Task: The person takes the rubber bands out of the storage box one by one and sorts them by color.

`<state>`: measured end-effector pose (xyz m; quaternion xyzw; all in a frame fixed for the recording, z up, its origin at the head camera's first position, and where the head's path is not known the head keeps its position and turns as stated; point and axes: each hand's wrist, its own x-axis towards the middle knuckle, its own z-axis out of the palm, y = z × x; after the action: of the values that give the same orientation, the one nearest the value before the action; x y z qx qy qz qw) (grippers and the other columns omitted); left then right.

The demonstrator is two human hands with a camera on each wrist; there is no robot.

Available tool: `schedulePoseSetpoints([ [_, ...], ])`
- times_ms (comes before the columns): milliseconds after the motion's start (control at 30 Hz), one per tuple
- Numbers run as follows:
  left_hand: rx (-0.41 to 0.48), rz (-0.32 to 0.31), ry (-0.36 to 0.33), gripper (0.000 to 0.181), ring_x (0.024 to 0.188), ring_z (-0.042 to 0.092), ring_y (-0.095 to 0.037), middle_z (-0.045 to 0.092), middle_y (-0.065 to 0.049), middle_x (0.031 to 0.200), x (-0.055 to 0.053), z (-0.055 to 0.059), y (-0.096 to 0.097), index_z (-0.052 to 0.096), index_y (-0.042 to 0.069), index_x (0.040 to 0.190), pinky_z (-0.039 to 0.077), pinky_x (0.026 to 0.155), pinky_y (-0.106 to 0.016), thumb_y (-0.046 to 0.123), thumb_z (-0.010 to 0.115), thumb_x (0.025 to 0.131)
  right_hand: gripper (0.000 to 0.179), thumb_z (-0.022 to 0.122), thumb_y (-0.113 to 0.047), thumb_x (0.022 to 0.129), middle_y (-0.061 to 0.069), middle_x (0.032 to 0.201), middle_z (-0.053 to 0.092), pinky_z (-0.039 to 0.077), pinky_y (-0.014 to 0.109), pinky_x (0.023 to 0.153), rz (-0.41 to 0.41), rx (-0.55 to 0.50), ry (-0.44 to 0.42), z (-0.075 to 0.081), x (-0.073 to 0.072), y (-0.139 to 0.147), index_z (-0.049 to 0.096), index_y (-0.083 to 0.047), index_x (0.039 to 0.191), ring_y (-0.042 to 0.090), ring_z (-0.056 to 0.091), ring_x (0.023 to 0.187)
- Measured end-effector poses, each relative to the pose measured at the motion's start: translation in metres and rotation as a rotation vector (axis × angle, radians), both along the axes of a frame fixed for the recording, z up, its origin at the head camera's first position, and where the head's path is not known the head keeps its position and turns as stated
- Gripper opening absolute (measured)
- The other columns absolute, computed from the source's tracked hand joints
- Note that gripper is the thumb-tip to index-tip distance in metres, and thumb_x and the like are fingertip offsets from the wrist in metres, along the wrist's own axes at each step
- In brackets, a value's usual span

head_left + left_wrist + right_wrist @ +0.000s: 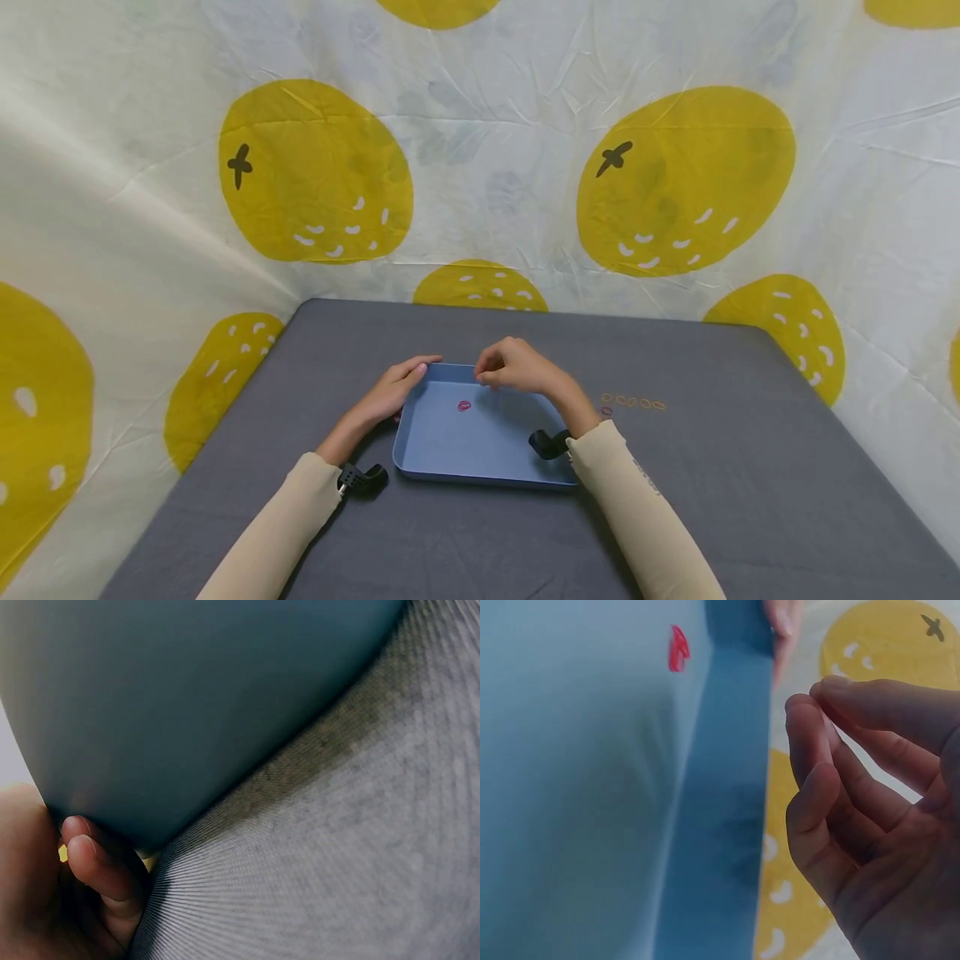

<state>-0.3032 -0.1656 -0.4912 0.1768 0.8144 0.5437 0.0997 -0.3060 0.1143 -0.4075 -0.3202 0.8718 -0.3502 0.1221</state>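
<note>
A shallow blue tray [480, 446] lies on the grey table. My left hand [392, 390] grips its far left corner, the thumb over the rim and the other fingers low on the outside, as the left wrist view shows. Inside the tray, towards the far left, lies a small red looped band [464, 406], like a rubber band. Above the tray's far wall hovers my right hand [517, 367], its fingers curled and thumb and fingertips together. No object shows between those fingertips [826, 684] in the right wrist view.
On the grey cloth [750, 467] right of the tray, several small orange rings [632, 402] lie in a row. A dark red ring [607, 411] lies just in front of them, close to my right forearm. A fruit-patterned curtain [495, 167] hangs behind the table.
</note>
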Motion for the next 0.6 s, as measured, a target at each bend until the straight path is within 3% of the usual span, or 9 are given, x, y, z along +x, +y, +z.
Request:
schedulePoseSetpoints([
  [300,-0.002,0.001,0.004,0.045,0.039,0.042,-0.017,0.062,-0.024,0.133,0.000,-0.001,-0.002,0.052,0.020,0.153,0.041,0.038,-0.032,0.038,0.038,0.114,0.009,0.074,-0.010,0.094,0.005,0.087,0.078,0.056,0.024,0.065,0.049,0.042,-0.045,-0.019,-0.006,-0.023,0.080,-0.004,0.097,0.017,0.071,0.070],
  [600,-0.011,-0.016,0.022,0.047,0.037,0.042,-0.017,0.058,-0.023,0.142,-0.002,-0.002,-0.001,0.051,0.019,0.153,0.042,0.038,-0.034,0.039,0.037,0.114,0.007,0.076,-0.004,0.089,0.002,0.084,0.078,0.056,0.023,0.063,0.022,0.070,-0.045,-0.032,-0.007,-0.029,0.082,-0.007,0.094,0.008,0.068,0.068],
])
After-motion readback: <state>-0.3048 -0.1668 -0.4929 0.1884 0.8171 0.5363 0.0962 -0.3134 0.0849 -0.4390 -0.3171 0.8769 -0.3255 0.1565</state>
